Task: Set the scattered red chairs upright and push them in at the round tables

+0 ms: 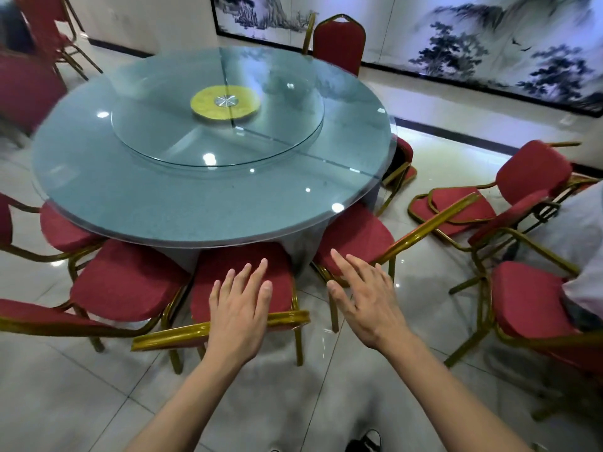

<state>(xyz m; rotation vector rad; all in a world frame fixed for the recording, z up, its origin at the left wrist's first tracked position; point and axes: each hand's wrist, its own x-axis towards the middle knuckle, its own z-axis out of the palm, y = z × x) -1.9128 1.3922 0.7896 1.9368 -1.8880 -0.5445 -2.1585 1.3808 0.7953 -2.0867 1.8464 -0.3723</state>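
Observation:
A round glass-topped table (98, 177) with a glass turntable fills the upper middle. Several red chairs with gold frames stand pushed in along its near edge. My left hand (239, 309) is spread flat over the gold top rail of the middle chair (225, 272). My right hand (365, 296) hovers with straight fingers beside the chair to its right (355, 236), holding nothing. To the right, a red chair (456, 207) lies tipped over on the floor, tangled with two other chairs (528, 298).
More red chairs stand at the far side (339, 40) and far left (42, 24) of the table. A painted wall panel (489, 44) runs along the back. Someone in white sits at the right edge (584, 243). My shoe (367, 442) shows on the tiled floor.

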